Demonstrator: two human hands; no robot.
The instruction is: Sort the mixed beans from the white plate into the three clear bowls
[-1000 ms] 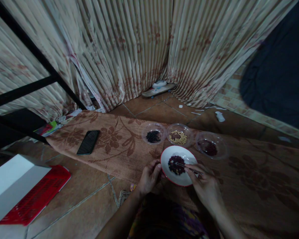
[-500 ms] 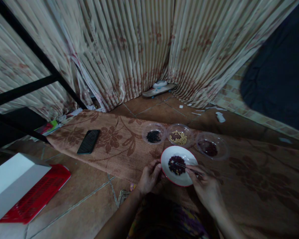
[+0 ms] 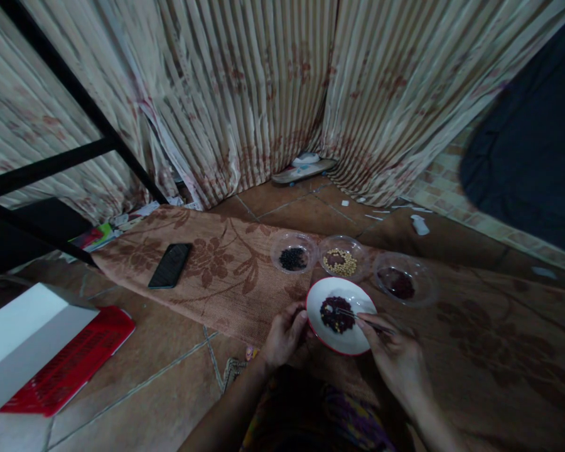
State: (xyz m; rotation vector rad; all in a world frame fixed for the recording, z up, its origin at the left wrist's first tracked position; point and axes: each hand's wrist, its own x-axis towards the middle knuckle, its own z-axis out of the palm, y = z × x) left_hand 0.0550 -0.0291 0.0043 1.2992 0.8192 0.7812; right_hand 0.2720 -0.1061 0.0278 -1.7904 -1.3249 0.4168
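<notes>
The left hand (image 3: 282, 336) is half curled, with its thumb and fingertips pinching the left rim of a white plate (image 3: 344, 344) with a red edge. The right hand (image 3: 398, 358) is at the plate's near right side. Its fingers are drawn close together around thin tweezers (image 3: 365, 319), which slant left and away over the plate. The tips of the tweezers are in a small heap of mixed dark and reddish beans (image 3: 335, 314) in the middle of the plate. It is too dim to tell whether the tips hold a bean.

The plate lies on a brown flowered mat (image 3: 216, 282), right in front of the person's lap. Just beyond it, three clear bowls stand in a row on the mat. The left bowl (image 3: 277, 250) holds black beans, the middle bowl (image 3: 358, 249) holds pale yellow beans, and the right bowl (image 3: 422, 280) holds dark red beans. The middle bowl is just beside the plate's far rim.

Further left on the mat lies a black phone (image 3: 170, 265), face up. At the near left, off the mat, a red basket (image 3: 70, 370) lies on the tiled floor with a white box (image 3: 23, 339) partly over it. At the far side, a striped curtain (image 3: 245, 94) hangs down to the floor, and a sandal (image 3: 304, 171) lies at its foot.
</notes>
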